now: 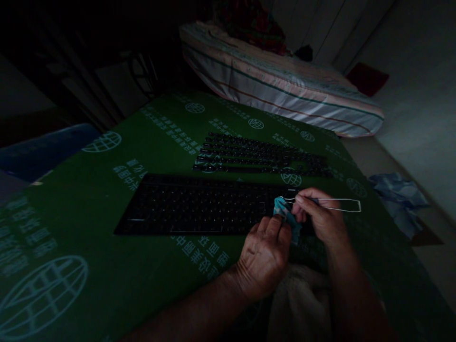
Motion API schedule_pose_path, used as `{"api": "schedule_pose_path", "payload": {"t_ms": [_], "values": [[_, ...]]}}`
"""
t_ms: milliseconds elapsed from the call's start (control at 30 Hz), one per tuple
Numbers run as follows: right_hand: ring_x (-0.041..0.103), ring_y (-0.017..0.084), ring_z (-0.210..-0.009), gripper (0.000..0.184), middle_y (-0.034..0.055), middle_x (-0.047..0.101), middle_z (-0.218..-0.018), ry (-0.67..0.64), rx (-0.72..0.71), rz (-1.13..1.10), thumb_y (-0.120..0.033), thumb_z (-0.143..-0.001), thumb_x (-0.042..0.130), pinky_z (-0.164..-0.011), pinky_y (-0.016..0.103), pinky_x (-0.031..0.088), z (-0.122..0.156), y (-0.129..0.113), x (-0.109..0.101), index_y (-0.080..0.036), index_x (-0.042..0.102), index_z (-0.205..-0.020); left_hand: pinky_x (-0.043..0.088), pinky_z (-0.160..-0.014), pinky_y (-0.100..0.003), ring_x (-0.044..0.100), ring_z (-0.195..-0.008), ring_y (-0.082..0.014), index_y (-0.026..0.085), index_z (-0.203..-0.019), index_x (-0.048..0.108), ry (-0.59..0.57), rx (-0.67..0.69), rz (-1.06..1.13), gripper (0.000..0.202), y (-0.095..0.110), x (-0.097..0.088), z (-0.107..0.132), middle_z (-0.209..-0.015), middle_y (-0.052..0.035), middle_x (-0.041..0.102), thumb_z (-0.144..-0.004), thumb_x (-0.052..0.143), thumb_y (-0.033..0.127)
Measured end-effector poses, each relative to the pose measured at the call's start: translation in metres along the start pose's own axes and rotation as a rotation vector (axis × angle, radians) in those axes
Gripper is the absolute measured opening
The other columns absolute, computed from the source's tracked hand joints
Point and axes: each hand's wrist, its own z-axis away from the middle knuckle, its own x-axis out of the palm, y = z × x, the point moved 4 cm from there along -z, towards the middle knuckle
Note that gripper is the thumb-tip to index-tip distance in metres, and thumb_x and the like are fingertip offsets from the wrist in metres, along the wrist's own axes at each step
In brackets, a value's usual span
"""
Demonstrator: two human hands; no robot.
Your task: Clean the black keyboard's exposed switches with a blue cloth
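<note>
A black keyboard (199,206) with its keycaps off lies on the green table cover. Over its right end, my right hand (320,213) is closed around thin metal tweezers (345,205), whose squared bent end points right. The tips meet a small turquoise cloth (281,205), bunched above the keyboard. My left hand (267,242) is closed on the lower left part of this cloth, its fingertips partly hidden. Behind the keyboard, loose black keycaps (245,154) are laid out in rows. Dim light hides fine detail.
The green cover (89,199) has white globes and lettering. Beyond its far edge stands a mattress (285,90) with striped sides. A blue surface (50,147) is at the left, and a crumpled pale blue cloth (399,194) lies low at the right.
</note>
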Motion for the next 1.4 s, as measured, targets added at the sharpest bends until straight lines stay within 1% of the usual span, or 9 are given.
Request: {"api": "schedule_pose_path", "payload": {"t_ms": [167,300,467,600,767,967,1133,1200,1400], "values": [[0.051,0.01,-0.043,0.02,-0.0012,0.062,-0.056,-0.024,0.019,0.048,-0.038,-0.077,0.064,-0.041,0.022,0.04,-0.001,0.002,0.006,-0.018,0.061,-0.074,0.053,-0.075,-0.039,0.053,-0.087,-0.0227,0.012,-0.101,0.055,-0.007,-0.015,-0.024,0.023,0.001,0.002,0.0,-0.109,-0.0132,0.056,-0.085,0.039,0.011],[0.052,0.01,-0.045,0.02,-0.001,0.062,-0.058,0.019,-0.006,0.098,-0.039,-0.077,0.063,-0.044,0.022,0.042,-0.001,0.003,0.011,-0.019,0.061,-0.076,0.053,-0.078,-0.039,0.054,-0.089,-0.0228,0.012,-0.104,0.055,-0.012,-0.029,-0.033,0.024,0.0,0.001,0.001,-0.114,-0.0145,0.055,-0.084,0.04,0.011],[0.054,0.011,-0.049,0.022,0.0,0.063,-0.061,0.066,-0.043,0.165,-0.04,-0.077,0.062,-0.047,0.023,0.044,-0.002,0.003,0.012,-0.018,0.062,-0.077,0.053,-0.078,-0.039,0.054,-0.089,-0.0229,0.011,-0.104,0.055,0.014,-0.024,-0.043,0.025,0.0,0.001,0.001,-0.115,-0.0145,0.056,-0.084,0.04,0.01],[0.055,0.011,-0.049,0.022,0.0,0.064,-0.061,0.064,-0.045,0.192,-0.041,-0.077,0.062,-0.048,0.023,0.045,-0.003,0.005,0.012,-0.018,0.063,-0.079,0.053,-0.077,-0.039,0.054,-0.089,-0.023,0.011,-0.103,0.055,0.019,-0.034,-0.042,0.024,-0.001,0.002,0.001,-0.116,-0.014,0.055,-0.084,0.041,0.01],[0.056,0.012,-0.05,0.023,0.0004,0.064,-0.063,0.062,-0.046,0.198,-0.041,-0.077,0.062,-0.049,0.023,0.045,-0.003,0.004,0.013,-0.018,0.062,-0.079,0.053,-0.076,-0.038,0.054,-0.088,-0.0231,0.011,-0.102,0.055,0.027,-0.006,-0.05,0.023,0.0,0.002,0.001,-0.112,-0.0133,0.056,-0.085,0.039,0.009],[0.057,0.012,-0.052,0.022,0.0009,0.065,-0.063,0.067,-0.054,0.233,-0.04,-0.077,0.061,-0.05,0.023,0.045,-0.003,0.001,0.017,-0.018,0.063,-0.078,0.053,-0.075,-0.038,0.053,-0.085,-0.0224,0.012,-0.096,0.055,0.005,-0.017,0.009,0.019,-0.001,0.002,0.0,-0.108,-0.0133,0.057,-0.083,0.04,0.009],[0.058,0.013,-0.055,0.021,0.0002,0.064,-0.063,0.061,-0.07,0.245,-0.039,-0.077,0.061,-0.052,0.022,0.045,-0.006,0.0,0.02,-0.019,0.063,-0.077,0.053,-0.076,-0.038,0.053,-0.086,-0.0223,0.011,-0.1,0.054,0.026,-0.012,-0.009,0.022,-0.001,0.001,0.0,-0.11,-0.0131,0.056,-0.082,0.042,0.009],[0.057,0.012,-0.054,0.02,-0.0004,0.063,-0.061,0.054,-0.069,0.242,-0.038,-0.076,0.061,-0.052,0.022,0.044,-0.007,-0.002,0.02,-0.018,0.062,-0.076,0.053,-0.076,-0.038,0.053,-0.086,-0.0224,0.011,-0.1,0.055,0.03,-0.012,-0.005,0.022,-0.001,0.001,0.001,-0.11,-0.0127,0.056,-0.082,0.043,0.009],[0.049,0.009,-0.046,0.018,-0.0023,0.058,-0.055,0.009,-0.031,0.235,-0.036,-0.076,0.061,-0.045,0.02,0.039,-0.006,-0.007,0.021,-0.018,0.061,-0.073,0.053,-0.072,-0.037,0.053,-0.083,-0.0222,0.011,-0.097,0.055,0.039,-0.004,-0.007,0.02,0.0,0.002,0.001,-0.106,-0.0122,0.057,-0.084,0.04,0.009]]}}
